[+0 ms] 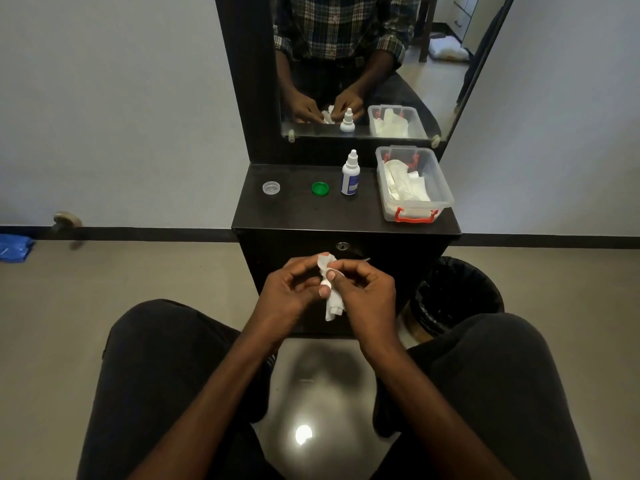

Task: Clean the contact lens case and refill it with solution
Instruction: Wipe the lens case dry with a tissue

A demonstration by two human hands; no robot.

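head view from above the lap, left hand (289,289) and right hand (363,289) both pinching a crumpled white tissue (333,303) around a small white lens case part (325,283), clear round cap (271,187), green round cap (320,188) and white solution bottle (349,174) on the black vanity shelf (298,216)

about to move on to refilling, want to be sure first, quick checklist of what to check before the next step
1. Tissue held in both hands: ok, left hand and right hand pinch it.
2. Lens case wiped dry: cannot tell, it is mostly hidden in the tissue.
3. Solution bottle upright within view: ok.
4. Bottle cap off: not ok, still on.
5. Green cap and clear cap set aside on the shelf: ok.
6. Bin nearby for the tissue: ok.
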